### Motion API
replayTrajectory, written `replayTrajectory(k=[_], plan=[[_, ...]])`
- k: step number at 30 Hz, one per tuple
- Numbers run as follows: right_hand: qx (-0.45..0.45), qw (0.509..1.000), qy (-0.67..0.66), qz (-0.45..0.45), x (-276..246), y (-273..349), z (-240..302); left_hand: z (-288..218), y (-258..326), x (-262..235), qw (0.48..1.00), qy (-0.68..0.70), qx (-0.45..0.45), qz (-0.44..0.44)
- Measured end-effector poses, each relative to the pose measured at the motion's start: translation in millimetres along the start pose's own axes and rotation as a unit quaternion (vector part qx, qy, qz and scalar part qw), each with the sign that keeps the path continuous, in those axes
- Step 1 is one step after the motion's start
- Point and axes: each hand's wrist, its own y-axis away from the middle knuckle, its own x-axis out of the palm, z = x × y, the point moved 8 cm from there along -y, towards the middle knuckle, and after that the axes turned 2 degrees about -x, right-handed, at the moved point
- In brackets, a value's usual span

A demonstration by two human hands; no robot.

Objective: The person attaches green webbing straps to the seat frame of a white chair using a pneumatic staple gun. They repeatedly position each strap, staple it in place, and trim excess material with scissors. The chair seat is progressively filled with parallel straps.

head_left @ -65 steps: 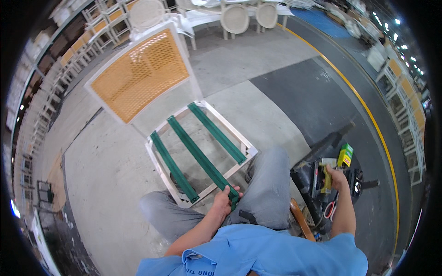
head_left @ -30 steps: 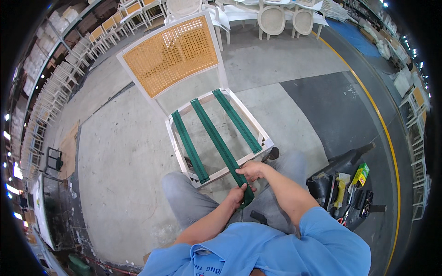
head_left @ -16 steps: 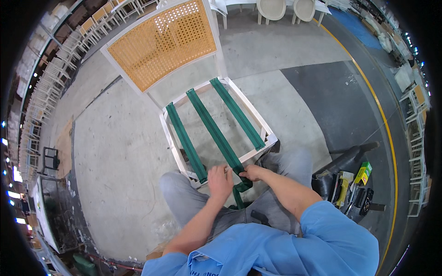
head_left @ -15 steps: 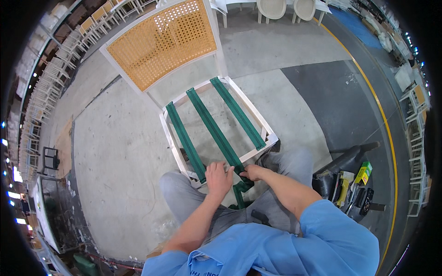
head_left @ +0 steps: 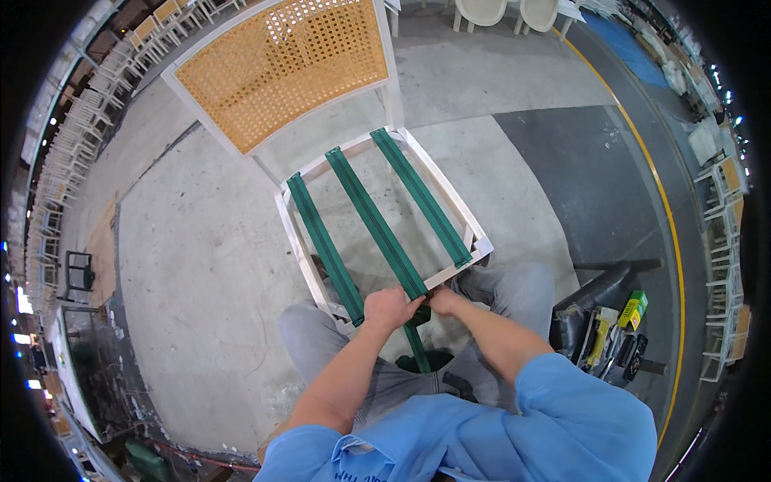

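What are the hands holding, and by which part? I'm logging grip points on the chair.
Both the left hand and right hand grip the middle green strap at its near end, by the seat frame front rail.

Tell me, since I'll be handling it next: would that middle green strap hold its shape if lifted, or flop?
Probably floppy: the middle green strap is flat woven webbing, and its loose end hangs below the chair frame. It looks straight only where it spans the frame. The left hand and right hand pinch it, suggesting a light, grippy strap.
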Motion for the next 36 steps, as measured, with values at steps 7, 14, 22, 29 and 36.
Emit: replayTrajectory(k=[7, 14, 22, 29, 36], plan=[[0.333, 0.7, -0.618, 0.133, 46, 59, 22, 9, 6, -1, 1.0, -0.002, -0.013, 0.023], [0.273, 0.476, -0.835, 0.044, 43, 25, 43, -4, -3, -5, 1.0, 0.012, 0.006, 0.012], [0.335, 0.418, -0.842, -0.059, 26, -26, 47, 4, -8, 5, 1.0, 0.009, 0.007, 0.011], [0.367, 0.449, -0.811, -0.082, 49, -59, -2, 8, -10, 7, 0.999, 0.022, -0.009, 0.039], [0.406, 0.466, -0.781, -0.087, 95, -60, -42, 10, -12, 5, 0.998, 0.055, 0.016, 0.027]])
